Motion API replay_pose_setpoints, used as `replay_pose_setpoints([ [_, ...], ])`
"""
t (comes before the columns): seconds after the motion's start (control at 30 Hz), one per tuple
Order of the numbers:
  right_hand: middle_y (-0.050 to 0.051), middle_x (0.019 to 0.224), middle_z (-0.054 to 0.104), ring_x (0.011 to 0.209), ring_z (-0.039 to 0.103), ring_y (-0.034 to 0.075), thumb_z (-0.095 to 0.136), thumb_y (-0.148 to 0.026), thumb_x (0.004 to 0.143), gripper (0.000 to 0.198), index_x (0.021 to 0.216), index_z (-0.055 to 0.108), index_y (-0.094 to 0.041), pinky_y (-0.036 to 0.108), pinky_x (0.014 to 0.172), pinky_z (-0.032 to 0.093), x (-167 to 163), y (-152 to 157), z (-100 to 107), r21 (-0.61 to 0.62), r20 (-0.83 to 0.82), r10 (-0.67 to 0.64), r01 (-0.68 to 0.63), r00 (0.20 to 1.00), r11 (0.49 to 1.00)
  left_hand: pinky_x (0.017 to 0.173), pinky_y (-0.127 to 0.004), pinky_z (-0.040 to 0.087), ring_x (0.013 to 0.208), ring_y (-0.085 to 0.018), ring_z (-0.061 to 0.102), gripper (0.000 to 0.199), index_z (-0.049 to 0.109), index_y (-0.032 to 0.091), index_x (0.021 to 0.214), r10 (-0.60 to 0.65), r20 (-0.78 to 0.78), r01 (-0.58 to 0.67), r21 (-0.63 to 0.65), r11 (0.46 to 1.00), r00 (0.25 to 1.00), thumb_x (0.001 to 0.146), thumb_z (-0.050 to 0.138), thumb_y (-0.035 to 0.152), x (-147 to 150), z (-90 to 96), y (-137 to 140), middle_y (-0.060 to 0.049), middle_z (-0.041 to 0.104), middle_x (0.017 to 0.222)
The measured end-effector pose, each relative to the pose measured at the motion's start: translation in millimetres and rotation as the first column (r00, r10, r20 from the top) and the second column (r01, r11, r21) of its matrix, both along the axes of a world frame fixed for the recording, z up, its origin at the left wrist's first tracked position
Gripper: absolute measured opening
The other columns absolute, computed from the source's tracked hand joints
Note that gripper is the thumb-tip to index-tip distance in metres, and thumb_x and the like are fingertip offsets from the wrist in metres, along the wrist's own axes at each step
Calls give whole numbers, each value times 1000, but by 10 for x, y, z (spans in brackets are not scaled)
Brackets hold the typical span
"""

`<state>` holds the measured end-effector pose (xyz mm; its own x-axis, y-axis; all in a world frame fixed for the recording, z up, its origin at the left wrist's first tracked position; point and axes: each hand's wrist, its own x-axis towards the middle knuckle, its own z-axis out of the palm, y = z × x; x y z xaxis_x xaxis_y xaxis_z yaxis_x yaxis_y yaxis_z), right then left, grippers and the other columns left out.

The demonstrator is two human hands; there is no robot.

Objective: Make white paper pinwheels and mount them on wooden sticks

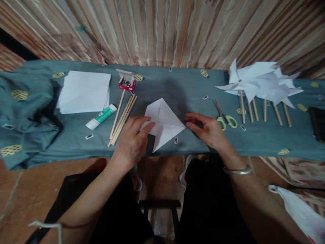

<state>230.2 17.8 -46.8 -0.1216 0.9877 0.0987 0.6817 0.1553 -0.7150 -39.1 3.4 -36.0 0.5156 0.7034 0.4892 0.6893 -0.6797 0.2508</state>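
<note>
A sheet of white paper [166, 127] with crossing creases lies on the cloth in front of me, its corners pointing up, right and down. My left hand [134, 137] is over its left side, thumb and forefinger a little apart above the paper and hiding that edge; whether the fingertips press on it I cannot tell. By the paper's right corner, my right hand [204, 128] has thumb and fingers apart with nothing between them. Scissors [224, 117] with green handles lie just beyond the right hand. Several wooden sticks [124, 120] lie beside my left hand.
On the left are a stack of white paper [85, 91], a green-and-white tube [101, 117] and an open red box [126, 81] of small metal pieces. Several paper pinwheels [259, 81] on sticks overlap at right, near a dark phone-like object [317, 123]. A curtain [162, 34] hangs behind.
</note>
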Motion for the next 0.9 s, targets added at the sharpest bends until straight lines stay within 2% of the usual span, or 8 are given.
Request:
replay_pose_setpoints([
  [0.1,10,113,71,97,66,24,54,-24,86,37,122,62,-19,43,91,51,-99,34,-57,124,118,36,-51,992,991,82,-41,55,99,-24,57,28,56,15,117,-152,-10,150,-111,982,988,90,54,17,240,-13,-121,-12,64,110],
  [0.2,11,116,70,99,65,26,52,-23,87,39,125,60,-18,44,90,52,-216,77,-99,167,200,20,-54,979,984,83,-41,54,96,-23,57,25,57,13,114,-159,-86,140,-197,970,983,89,56,18,386,-64,-176,-12,65,108],
  [0.3,11,111,71,91,67,25,56,-26,86,41,125,59,-16,40,84,54,-299,111,-91,130,191,-16,-9,982,991,80,-38,54,91,-23,56,22,57,11,111,-129,-144,97,-214,972,981,90,54,16,404,-100,-168,-11,66,103],
  [0.43,7,95,74,73,68,18,65,-24,79,42,120,62,-15,32,73,55,-323,146,-39,-4,67,-80,80,995,997,76,-35,55,86,-21,57,21,58,10,110,-127,-181,93,-184,978,975,93,48,15,366,-110,-160,-10,66,98],
  [0.6,3,85,75,73,69,19,63,-25,80,35,115,65,-20,33,73,56,-242,88,-1,-88,4,-102,102,995,991,72,-34,56,86,-22,59,23,58,8,112,-124,-192,99,-134,986,973,91,49,9,294,-109,-189,-10,67,97],
  [0.7,7,101,74,91,69,22,56,-24,84,32,114,66,-22,39,83,55,-168,-42,17,-6,23,-67,67,998,998,70,-33,56,83,-21,60,23,58,7,111,-120,-166,102,-116,988,979,91,47,7,215,-109,-207,-10,68,95],
  [0.8,9,133,58,125,53,26,58,-21,84,38,121,63,-24,47,102,46,-128,-188,24,72,34,116,-118,993,990,70,-32,56,82,-20,60,23,59,7,110,-117,-120,103,-114,988,986,90,48,6,128,-112,-234,-10,68,94],
  [0.9,8,146,45,135,42,27,62,-20,82,40,121,62,-27,51,108,40,-160,-277,15,56,5,258,-258,966,964,71,-32,57,83,-21,61,23,59,6,110,-129,-83,120,-108,987,988,89,51,6,60,-108,-271,-11,68,96],
])
